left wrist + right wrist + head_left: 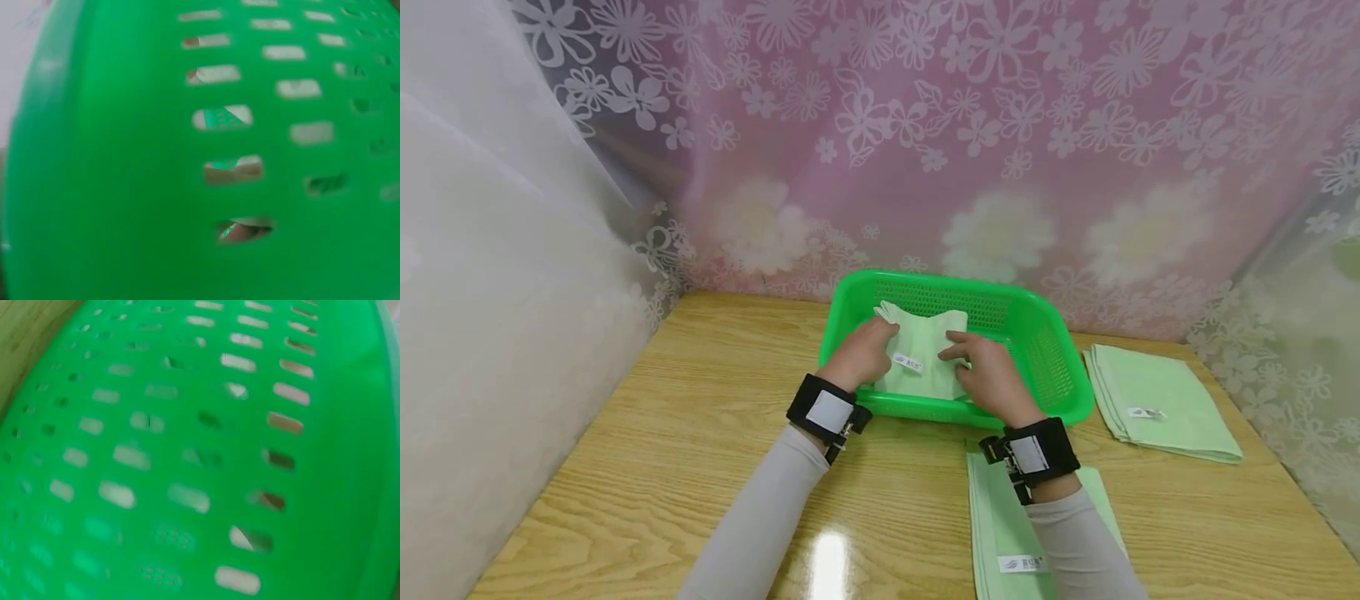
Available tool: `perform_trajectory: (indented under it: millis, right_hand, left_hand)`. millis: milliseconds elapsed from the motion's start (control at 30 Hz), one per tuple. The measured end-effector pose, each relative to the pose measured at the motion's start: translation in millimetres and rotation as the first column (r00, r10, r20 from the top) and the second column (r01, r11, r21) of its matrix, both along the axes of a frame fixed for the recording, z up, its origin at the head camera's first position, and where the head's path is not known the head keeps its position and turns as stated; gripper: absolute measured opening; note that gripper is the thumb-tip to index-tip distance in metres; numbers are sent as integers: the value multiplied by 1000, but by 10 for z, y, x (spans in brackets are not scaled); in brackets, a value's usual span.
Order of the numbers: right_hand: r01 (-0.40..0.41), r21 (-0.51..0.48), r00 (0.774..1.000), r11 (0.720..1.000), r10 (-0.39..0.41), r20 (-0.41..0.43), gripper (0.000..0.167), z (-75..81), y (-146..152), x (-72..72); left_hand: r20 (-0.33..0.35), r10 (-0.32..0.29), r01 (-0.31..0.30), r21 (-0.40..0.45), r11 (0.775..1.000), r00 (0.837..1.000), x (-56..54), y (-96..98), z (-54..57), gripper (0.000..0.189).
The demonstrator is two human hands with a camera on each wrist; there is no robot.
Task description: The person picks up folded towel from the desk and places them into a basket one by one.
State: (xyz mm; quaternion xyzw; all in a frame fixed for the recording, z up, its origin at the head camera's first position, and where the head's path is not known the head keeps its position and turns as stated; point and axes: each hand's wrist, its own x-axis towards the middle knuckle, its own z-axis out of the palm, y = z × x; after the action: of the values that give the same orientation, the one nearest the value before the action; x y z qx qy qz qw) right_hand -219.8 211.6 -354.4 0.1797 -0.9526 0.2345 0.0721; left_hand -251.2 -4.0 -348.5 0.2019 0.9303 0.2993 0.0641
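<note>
A folded pale green towel [922, 333] with a white label lies in the green plastic basket [1071, 408], its top edge standing up in soft waves. At the towel's left edge, my left hand [859, 354] holds it with bent fingers, some of them hidden. My right hand [994, 379] reaches over the front rim, and its spread, relaxed fingers touch the towel's right side. In the left wrist view the slotted basket wall [137, 175] blocks nearly everything. The right wrist view is likewise filled by the slotted wall [337, 487].
A second folded green towel [1172, 404] lies right of the basket on the wooden table [647, 467]. Another folded towel [1007, 517] is partly under my right forearm at the front. Behind the table hangs a pink flowered curtain [880, 167].
</note>
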Motion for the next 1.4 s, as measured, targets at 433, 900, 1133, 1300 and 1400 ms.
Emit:
perform_trajectory:
  millis: [433, 900, 1133, 1300, 1400]
  right_hand:
    - [-20, 10, 974, 1000, 17, 227, 31, -44, 183, -28]
    - [-61, 26, 967, 998, 52, 250, 31, 72, 189, 22]
    - [-84, 65, 971, 994, 67, 229, 27, 103, 183, 31]
    - [-90, 97, 960, 991, 61, 273, 26, 26, 175, -28]
    - [-125, 95, 949, 988, 91, 303, 26, -7, 182, -61]
  left_hand:
    - [17, 96, -94, -98, 991, 995, 36, -32, -9, 24]
    - [27, 91, -89, -64, 994, 995, 64, -7, 8, 51]
    - [-27, 56, -59, -131, 990, 998, 102, 62, 81, 44]
    - [51, -28, 38, -212, 976, 998, 78, 117, 9, 30]
    - [108, -96, 119, -232, 966, 990, 45, 135, -50, 22]
